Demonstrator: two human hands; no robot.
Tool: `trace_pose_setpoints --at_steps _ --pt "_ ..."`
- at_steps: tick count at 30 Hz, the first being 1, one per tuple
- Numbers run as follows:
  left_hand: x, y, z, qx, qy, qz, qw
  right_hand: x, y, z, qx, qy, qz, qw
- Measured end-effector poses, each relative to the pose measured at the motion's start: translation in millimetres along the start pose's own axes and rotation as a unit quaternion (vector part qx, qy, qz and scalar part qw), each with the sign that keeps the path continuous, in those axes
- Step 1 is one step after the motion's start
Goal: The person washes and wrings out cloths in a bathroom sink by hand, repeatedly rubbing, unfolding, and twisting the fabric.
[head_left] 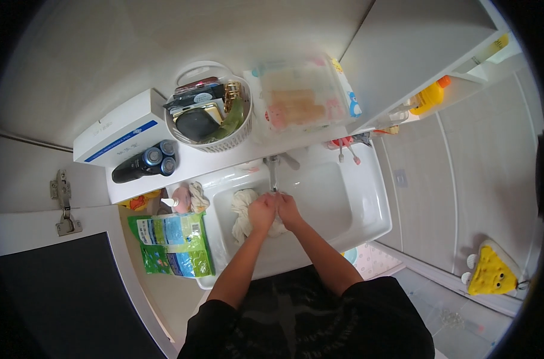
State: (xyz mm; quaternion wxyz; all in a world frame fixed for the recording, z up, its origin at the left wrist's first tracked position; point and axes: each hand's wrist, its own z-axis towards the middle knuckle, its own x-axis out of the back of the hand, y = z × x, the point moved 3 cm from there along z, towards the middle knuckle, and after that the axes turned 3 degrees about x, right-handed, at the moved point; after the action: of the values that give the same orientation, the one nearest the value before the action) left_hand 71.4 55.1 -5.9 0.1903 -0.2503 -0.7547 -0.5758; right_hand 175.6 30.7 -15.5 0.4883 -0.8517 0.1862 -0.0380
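Both of my hands are together in the white sink (335, 206), just below the chrome faucet (273, 173). My left hand (262, 213) is closed like a fist on a wet-looking white cloth (242, 206). Pressed against it, my right hand (288, 210) is closed too, its fingers curled toward the same cloth. Bunched folds spread left of my left hand and show again between my wrists. The part of the cloth inside my fingers is hidden.
Left of the basin lie a green package (173, 244), a pump bottle (179, 200) and a crumpled cloth (199, 197). The shelf behind holds an electric shaver (145, 164), a white box (119, 133), a filled basket (224, 141) and a clear plastic bin (299, 72). Toothbrushes (348, 149) overhang the right rim.
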Motion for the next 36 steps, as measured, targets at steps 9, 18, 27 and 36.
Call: trace_pose_setpoints --at_steps 9,18,27,36 --pt "-38.4 -27.9 1.2 0.347 -0.107 -0.396 0.844 18.7 -1.7 20.4 0.028 0.032 0.025 0.999" --pt "-6.0 12.4 -30.1 -0.068 0.017 0.024 0.997 13.4 26.1 16.6 0.030 0.045 -0.113 0.992" --pt "-12.0 -39.3 -3.1 -0.058 0.071 -0.096 0.991 -1.5 0.3 1.8 0.054 -0.048 -0.060 0.996" --pt "-14.7 -19.6 -16.2 0.187 -0.157 -0.306 0.920 31.9 -7.0 -3.9 0.135 0.012 0.006 0.991"
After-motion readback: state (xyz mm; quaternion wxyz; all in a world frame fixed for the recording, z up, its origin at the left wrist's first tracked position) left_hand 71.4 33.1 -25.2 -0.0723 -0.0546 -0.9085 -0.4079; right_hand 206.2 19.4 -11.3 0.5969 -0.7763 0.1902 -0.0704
